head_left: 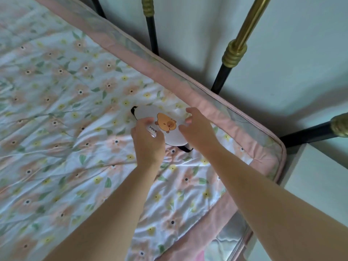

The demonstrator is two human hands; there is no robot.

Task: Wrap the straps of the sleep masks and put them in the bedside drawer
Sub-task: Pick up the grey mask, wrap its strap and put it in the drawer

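A white sleep mask [150, 113] printed with an orange capybara lies flat on the floral bed sheet near the mattress corner. Its black strap [185, 148] peeks out at the near end, and another bit of black shows at the far end. My left hand [148, 142] rests on the mask's left edge, thumb and fingers curled over it. My right hand [197, 129] hovers at the mask's right edge with its fingers spread and bent. Whether either hand grips the mask is unclear.
The mattress [188, 87] has a pink border and ends at a corner on the right. A black and brass bed frame [234, 53] stands behind it against a pale wall. A white bedside cabinet top [316, 183] sits at the right.
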